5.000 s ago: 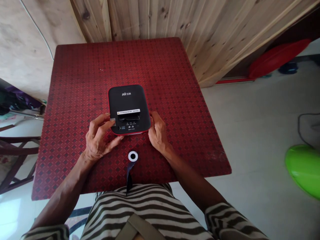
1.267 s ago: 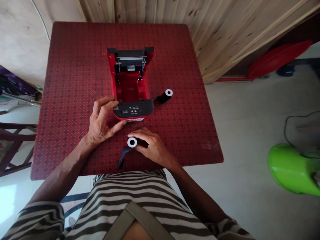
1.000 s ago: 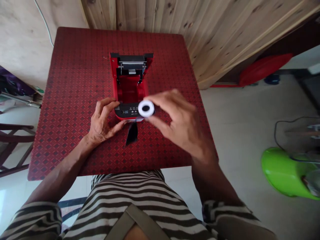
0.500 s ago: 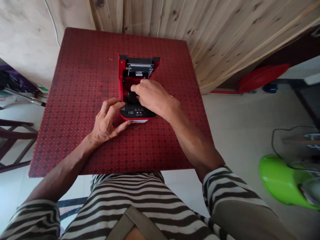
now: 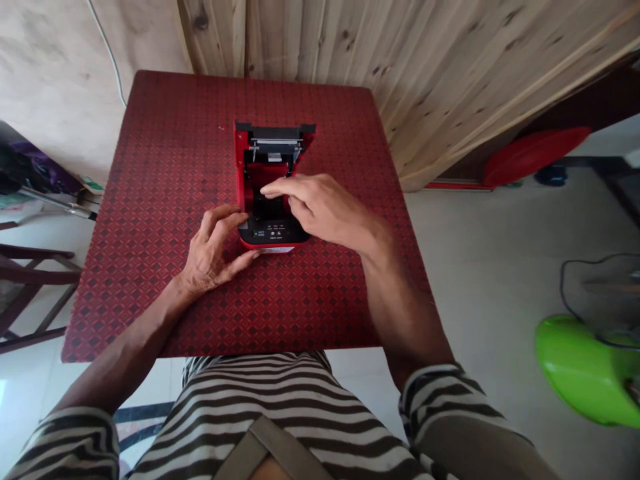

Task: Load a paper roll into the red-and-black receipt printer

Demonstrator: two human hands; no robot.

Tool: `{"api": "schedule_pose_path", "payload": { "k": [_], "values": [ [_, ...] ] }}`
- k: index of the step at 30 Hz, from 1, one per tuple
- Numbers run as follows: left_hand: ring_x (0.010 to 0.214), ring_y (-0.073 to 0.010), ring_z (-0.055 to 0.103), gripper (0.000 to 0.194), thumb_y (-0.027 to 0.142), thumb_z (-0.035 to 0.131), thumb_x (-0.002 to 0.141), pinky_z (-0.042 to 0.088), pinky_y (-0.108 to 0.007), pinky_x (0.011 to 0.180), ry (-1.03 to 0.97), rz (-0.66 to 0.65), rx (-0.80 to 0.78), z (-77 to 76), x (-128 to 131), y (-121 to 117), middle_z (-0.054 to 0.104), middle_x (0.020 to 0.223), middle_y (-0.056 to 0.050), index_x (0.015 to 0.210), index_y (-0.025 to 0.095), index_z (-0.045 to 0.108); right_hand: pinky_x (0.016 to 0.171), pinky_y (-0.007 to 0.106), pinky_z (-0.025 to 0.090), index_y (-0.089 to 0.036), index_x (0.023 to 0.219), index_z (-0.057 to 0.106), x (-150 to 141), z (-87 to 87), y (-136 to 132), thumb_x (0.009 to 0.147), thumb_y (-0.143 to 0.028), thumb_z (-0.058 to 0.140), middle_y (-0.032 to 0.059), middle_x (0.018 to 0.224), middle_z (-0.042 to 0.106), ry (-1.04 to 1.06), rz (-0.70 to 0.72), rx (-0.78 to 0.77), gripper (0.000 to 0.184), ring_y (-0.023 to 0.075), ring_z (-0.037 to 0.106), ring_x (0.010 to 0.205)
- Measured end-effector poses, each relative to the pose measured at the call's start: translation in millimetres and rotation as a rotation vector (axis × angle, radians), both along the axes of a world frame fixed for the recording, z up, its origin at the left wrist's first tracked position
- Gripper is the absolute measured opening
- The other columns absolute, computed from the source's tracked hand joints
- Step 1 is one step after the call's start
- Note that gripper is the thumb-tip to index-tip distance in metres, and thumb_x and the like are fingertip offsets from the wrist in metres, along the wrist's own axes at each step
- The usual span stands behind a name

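Two hands: the left hand [image 5: 207,257] is clasped on the near left corner of a compact roll printer [image 5: 275,231], fingertips at the corner's top and thumb along the front; the right hand [image 5: 327,210] reaches in with fingers stretched over the open bay [image 5: 261,172]. Whether it pinches or presses anything there, I cannot tell.
Printer spot: upright on the red patterned worktop [image 5: 320,300], near its middle.
Lid: the hinged cover [image 5: 274,138] stands raised on the far side, just beyond the right fingers.
Roll: a dark paper roll [image 5: 267,207] shows inside, partly hidden by that hand; its seating is too dark to read.
Roll risk: uneven pressure could leave it crooked, letting the paper skew or jam.
Cover risk: a knock from the right knuckles could drop it onto the fingers.
Slip risk: a loosened left hold might let a push slide the printer.
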State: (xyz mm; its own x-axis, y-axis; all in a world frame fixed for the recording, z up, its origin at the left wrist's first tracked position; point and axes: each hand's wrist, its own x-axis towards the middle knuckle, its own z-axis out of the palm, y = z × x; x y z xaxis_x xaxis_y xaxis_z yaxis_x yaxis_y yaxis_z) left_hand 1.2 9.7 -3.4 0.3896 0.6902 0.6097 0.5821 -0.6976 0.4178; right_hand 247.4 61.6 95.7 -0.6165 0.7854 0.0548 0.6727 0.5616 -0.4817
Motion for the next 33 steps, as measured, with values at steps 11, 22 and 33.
{"api": "schedule_pose_path", "payload": {
  "k": [11, 22, 33],
  "values": [
    [0.115, -0.0230, 0.064, 0.062, 0.058, 0.062, 0.100, 0.061, -0.037, 0.092, -0.062, 0.067, 0.089, 74.6, 4, 58, 0.060, 0.135, -0.016, 0.146, 0.017, 0.053, 0.095, 0.043, 0.055, -0.021, 0.101, 0.075, 13, -34.2, -26, 0.101, -0.019, 0.067, 0.0072, 0.104, 0.071, 0.330, 0.000, 0.332, 0.009, 0.0229, 0.063, 0.100],
    [0.112, -0.0189, 0.069, 0.044, 0.041, 0.035, 0.114, 0.056, -0.037, 0.099, 0.131, -0.066, -0.057, 84.0, 23, 74, 0.074, 0.118, -0.008, 0.131, 0.020, 0.069, 0.081, 0.033, 0.056, -0.020, 0.093, 0.071, 3, -42.2, -50, 0.103, -0.009, 0.058, 0.0035, 0.092, 0.074, 0.260, -0.107, 0.643, 0.020, 0.0179, 0.059, 0.085],
    [0.142, -0.0300, 0.058, 0.056, 0.062, 0.040, 0.108, 0.049, -0.050, 0.117, 0.155, -0.211, -0.037, 41.7, 1, 43, 0.063, 0.142, -0.014, 0.147, 0.027, 0.062, 0.082, 0.034, 0.056, -0.023, 0.099, 0.071, 3, -56.5, -55, 0.101, -0.009, 0.061, 0.0025, 0.090, 0.070, 0.285, -0.160, 0.644, 0.017, 0.0181, 0.059, 0.085]
  ]
}}
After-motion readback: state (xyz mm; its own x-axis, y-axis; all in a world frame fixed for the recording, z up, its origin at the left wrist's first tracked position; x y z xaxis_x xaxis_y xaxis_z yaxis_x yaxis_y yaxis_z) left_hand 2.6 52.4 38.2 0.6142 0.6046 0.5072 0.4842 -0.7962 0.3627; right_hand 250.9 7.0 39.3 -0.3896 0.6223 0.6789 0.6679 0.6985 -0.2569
